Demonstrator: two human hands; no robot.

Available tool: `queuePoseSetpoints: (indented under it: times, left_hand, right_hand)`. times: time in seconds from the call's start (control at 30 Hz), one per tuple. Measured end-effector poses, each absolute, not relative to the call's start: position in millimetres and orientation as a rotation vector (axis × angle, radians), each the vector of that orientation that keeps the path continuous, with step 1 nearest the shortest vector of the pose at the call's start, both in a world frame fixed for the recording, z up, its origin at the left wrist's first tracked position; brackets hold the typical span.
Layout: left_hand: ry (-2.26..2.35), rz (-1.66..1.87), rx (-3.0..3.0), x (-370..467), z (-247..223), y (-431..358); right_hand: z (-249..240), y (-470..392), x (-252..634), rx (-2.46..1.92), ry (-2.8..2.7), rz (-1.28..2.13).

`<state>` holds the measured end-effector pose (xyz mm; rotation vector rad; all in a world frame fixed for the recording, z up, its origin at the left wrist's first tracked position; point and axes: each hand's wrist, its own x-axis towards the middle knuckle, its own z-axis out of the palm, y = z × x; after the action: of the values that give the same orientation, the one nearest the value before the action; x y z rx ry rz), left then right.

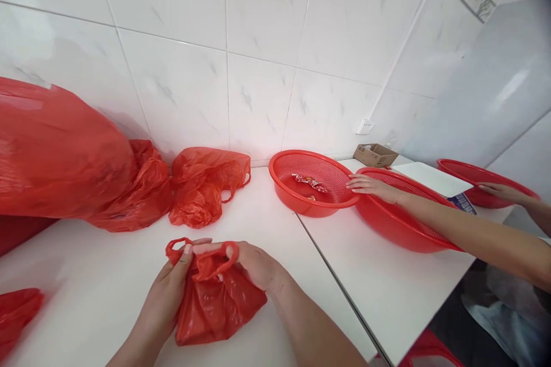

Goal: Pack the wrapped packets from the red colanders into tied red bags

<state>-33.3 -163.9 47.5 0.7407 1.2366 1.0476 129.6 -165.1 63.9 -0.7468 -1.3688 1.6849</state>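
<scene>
A small red plastic bag (pixel 219 315) with loop handles is held between my two hands above the white table (pixel 107 304). My left hand (pixel 172 278) grips its left upper side, thumb on top near one handle. Around the right side of the bag's top, my right hand (pixel 253 261) is closed, with a handle looped by its fingers. The bag looks filled, but its contents are hidden by the plastic. Just behind it lies a crumpled red plastic bag (pixel 206 178) against the wall.
A large full red bag (pixel 64 155) stands at the left. Right of centre, a red colander basket (pixel 297 203) holds a few small wrapped packets (pixel 310 183). A co-worker's hand (pixel 374 186) touches its rim, beside another red basket (pixel 400 229). Farther right are a cardboard box (pixel 375 156) and a third basket (pixel 462 172).
</scene>
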Motion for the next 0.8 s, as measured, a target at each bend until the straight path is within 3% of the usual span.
queuePoseSetpoints:
  times: [0.27,0.67,0.8]
  left_hand:
    - [0.978,1.080,0.541,-31.0,47.5,-165.3]
    - [0.712,1.119,0.491,-33.7,42.3,-166.5]
    - [0.717,1.218,0.626,-32.9,43.7,-169.6]
  right_hand:
    - [63.6,-165.4,128.1,-0.411,-1.074,1.921]
    - [60.1,-163.8,125.3,-0.658,-1.370,1.699]
    - [50.8,-159.7,118.2,-0.979,-1.475,1.381]
